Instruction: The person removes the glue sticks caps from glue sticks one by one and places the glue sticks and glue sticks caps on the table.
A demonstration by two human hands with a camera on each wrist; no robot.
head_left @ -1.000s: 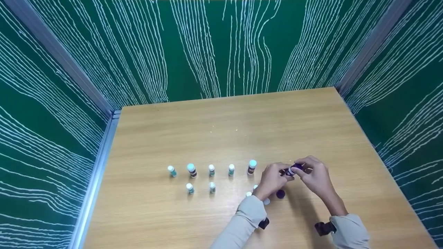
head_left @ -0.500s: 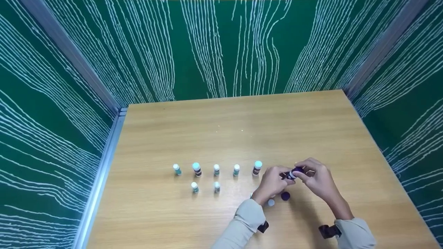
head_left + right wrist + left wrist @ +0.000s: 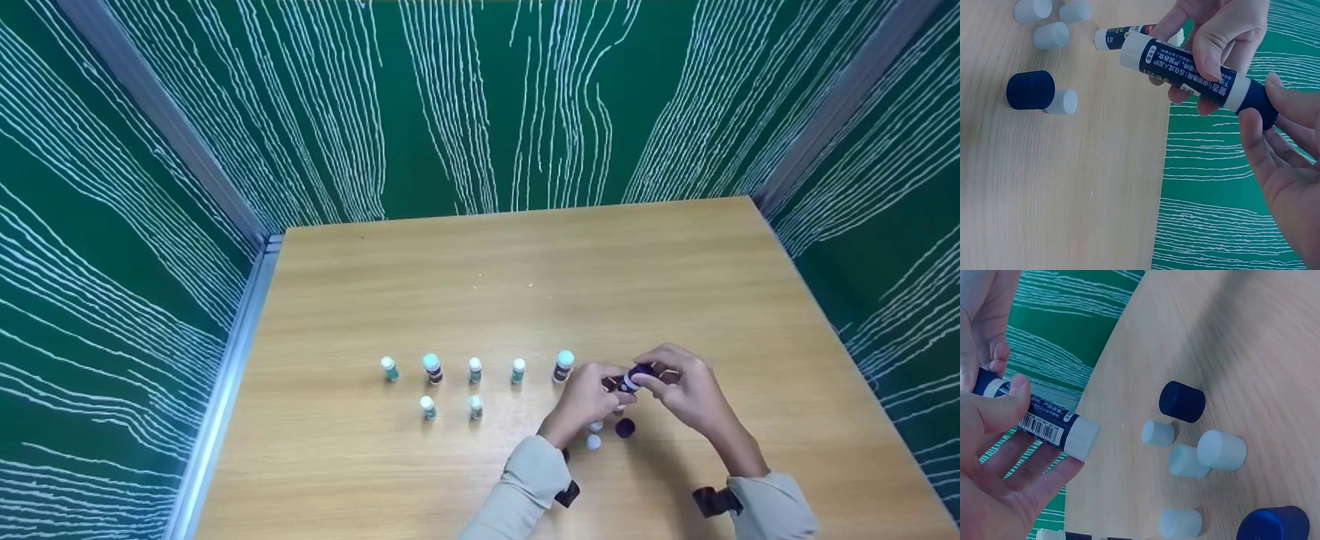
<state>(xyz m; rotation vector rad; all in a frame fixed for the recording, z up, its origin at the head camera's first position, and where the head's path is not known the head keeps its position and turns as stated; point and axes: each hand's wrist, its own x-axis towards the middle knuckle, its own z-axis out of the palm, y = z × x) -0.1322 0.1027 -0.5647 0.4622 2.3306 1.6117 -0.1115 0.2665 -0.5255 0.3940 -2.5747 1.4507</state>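
My left hand [image 3: 589, 394] holds a dark blue glue stick [image 3: 1185, 70] with a white base and printed label, its thumb laid along the tube. With thumb and fingers my right hand [image 3: 682, 386] pinches the navy cap [image 3: 1259, 106] on the other end. A white band shows between label and cap. Both hands are raised over the right part of the table. In the left wrist view, the tube's barcode side [image 3: 1044, 424] faces up, and the right hand partly hides the cap end.
Loose white caps [image 3: 1221, 450] and navy caps [image 3: 1182, 401] lie on the wooden table [image 3: 360, 465] below the hands. Several capped glue sticks, such as a larger one [image 3: 564, 366], stand in two rows to the left. Green walls with white lines enclose the table.
The head view has shifted slightly, so the table appears a little farther right. Both hands stay on the glue stick and its cap, with only slight movement. More loose caps show beside the left wrist.
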